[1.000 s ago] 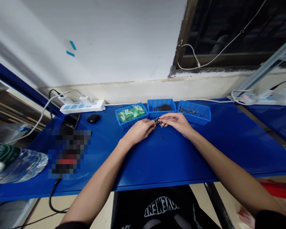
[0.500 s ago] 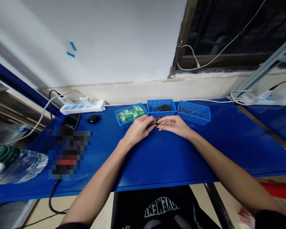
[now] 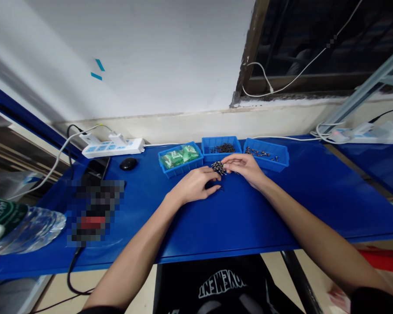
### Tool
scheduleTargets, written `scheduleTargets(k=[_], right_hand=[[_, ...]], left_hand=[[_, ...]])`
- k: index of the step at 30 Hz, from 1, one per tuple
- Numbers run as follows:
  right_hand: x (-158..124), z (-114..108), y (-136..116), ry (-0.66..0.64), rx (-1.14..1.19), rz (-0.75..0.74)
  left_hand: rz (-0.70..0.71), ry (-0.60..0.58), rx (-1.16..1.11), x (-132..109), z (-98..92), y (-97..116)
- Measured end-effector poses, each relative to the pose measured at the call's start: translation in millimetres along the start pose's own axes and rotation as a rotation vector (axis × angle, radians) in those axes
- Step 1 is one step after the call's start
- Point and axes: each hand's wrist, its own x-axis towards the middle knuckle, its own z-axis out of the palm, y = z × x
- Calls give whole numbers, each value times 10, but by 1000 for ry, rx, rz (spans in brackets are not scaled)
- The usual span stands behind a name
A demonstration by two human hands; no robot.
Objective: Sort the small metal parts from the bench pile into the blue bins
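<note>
My right hand (image 3: 244,167) is closed on a small bunch of dark screws (image 3: 218,167), held just above the blue table (image 3: 236,218) in front of the middle bin. My left hand (image 3: 196,185) rests lower on the table with its fingers loosely spread, fingertips near a small dark piece lying there; it holds nothing that I can see. Behind the hands stand three blue bins: the left bin (image 3: 180,158) with green packets, the middle bin (image 3: 222,148) with dark screws, the right bin (image 3: 266,153) with a few metal parts.
A white power strip (image 3: 113,146) and a black mouse (image 3: 128,163) lie at the back left. A clear water bottle (image 3: 19,226) lies at the left edge beside a blurred-out object. Cables and another power strip (image 3: 363,133) sit at the back right.
My left hand has drawn back from the bunch and dropped toward the table, opening. My right hand keeps the screws and has shifted slightly up and right.
</note>
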Motion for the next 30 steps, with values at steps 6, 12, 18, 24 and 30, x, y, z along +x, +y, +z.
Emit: scheduleTargets(k=[6, 12, 18, 24, 30], right_hand=[[40, -30, 81, 155, 149, -103], [11, -6, 32, 107, 102, -49], [-2, 2, -9, 82, 101, -30], [1, 19, 0, 14, 60, 7], [-7, 52, -11, -85, -15, 18]], left_hand=[[13, -112, -43, 15, 44, 0], [-18, -77, -14, 25, 81, -63], [-36, -43, 61, 20, 72, -94], [-34, 18, 85, 9, 45, -95], [-45, 147, 67, -1, 31, -106]])
